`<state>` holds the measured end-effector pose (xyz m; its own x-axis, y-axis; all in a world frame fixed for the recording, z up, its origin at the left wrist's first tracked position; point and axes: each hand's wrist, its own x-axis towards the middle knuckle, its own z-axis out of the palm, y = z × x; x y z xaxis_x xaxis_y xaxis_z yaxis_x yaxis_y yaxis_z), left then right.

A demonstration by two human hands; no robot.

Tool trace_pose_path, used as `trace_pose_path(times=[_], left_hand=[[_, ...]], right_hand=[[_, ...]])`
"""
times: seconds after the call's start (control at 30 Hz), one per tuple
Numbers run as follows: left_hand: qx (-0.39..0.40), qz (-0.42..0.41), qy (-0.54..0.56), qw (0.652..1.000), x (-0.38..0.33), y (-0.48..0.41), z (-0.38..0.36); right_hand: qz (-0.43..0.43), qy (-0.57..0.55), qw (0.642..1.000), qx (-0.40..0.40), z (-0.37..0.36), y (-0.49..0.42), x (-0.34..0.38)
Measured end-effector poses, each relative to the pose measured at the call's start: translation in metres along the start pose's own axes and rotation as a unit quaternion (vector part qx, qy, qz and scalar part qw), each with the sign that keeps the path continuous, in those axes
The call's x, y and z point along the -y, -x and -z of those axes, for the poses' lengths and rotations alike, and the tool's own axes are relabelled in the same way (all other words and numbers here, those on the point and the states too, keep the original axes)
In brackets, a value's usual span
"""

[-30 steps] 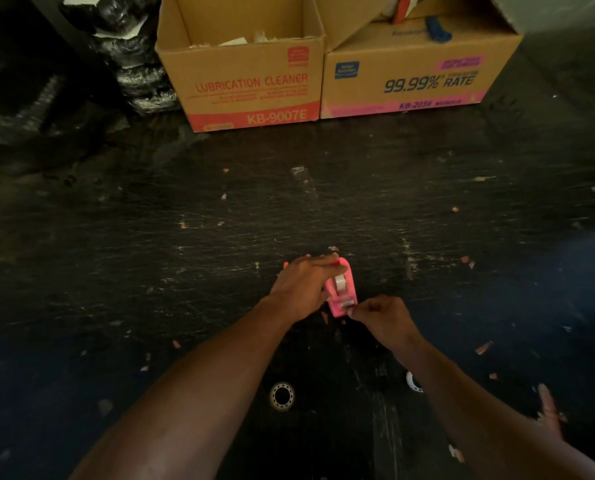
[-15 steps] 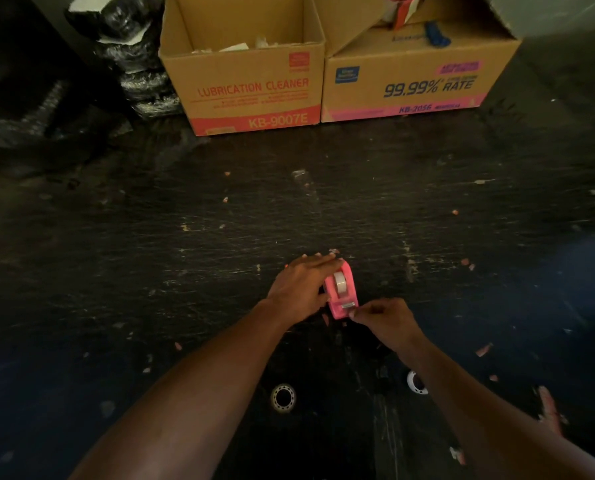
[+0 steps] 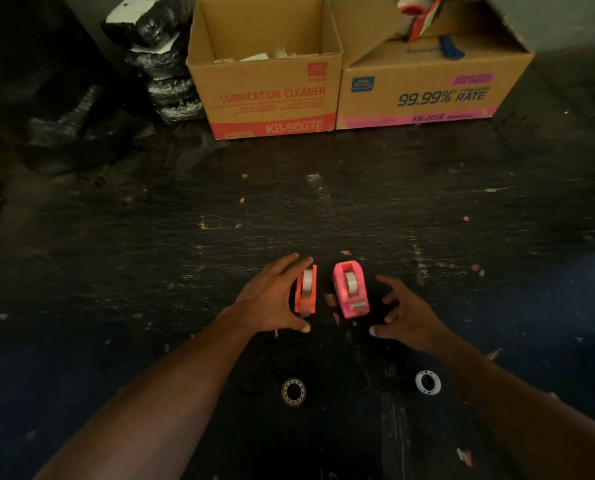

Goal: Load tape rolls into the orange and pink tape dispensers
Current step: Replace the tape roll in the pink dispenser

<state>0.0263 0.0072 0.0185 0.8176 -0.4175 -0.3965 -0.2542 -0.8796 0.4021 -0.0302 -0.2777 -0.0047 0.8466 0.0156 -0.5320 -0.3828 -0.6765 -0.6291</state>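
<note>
Scratched black bench (image 3: 358,209) fills our view, its worn top flecked with small pale and reddish scraps. At its far edge we count two cardboard boxes side by side: an open one printed LUBRICATION CLEANER (image 3: 268,95) and one printed 99.99% RATE (image 3: 427,95), its flaps up and its top cut off by the frame. To the left of them sits a stack of black plastic-wrapped bundles (image 3: 157,64), hard to make out in the dark.

We count two tape dispensers near the middle of the bench, standing just beside each other but apart: the orange tape dispenser (image 3: 304,292) on the left and the pink tape dispenser (image 3: 350,289) on the right. Both are blocky moulded plastic, and each shows a whitish tape roll seated in its cradle.

Our left hand (image 3: 272,303) is spread, fingers curved along the orange dispenser's left side and hiding part of it; we cannot tell whether it grips. Our right hand (image 3: 407,317) is spread with curled fingers, just beside the pink dispenser and not touching it.

Toward the near edge we count two loose rings lying flat: a clear tape roll (image 3: 293,392) and a white empty core (image 3: 427,382).
</note>
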Motion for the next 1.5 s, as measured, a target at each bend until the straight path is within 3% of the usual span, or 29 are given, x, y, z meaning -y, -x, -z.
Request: trace_pose_path(times=[0.17,0.37,0.93,1.5], left_hand=[[0.007,0.032,0.029,0.999,0.007,0.004,-0.006],[-0.005,0.002,0.020,1.000,0.003,-0.005,-0.011],[-0.059,0.037,0.020,0.997,-0.005,-0.001,-0.023],[-0.026,0.052,0.020,0.998,-0.005,0.002,-0.019]], right_hand=[[0.042,0.036,0.998,0.009,-0.001,-0.009,0.019],[0.063,0.033,0.997,0.003,-0.009,-0.016,0.026],[0.077,0.061,0.995,-0.032,-0.014,-0.020,0.026],[0.061,0.041,0.997,-0.028,-0.012,-0.016,0.031]])
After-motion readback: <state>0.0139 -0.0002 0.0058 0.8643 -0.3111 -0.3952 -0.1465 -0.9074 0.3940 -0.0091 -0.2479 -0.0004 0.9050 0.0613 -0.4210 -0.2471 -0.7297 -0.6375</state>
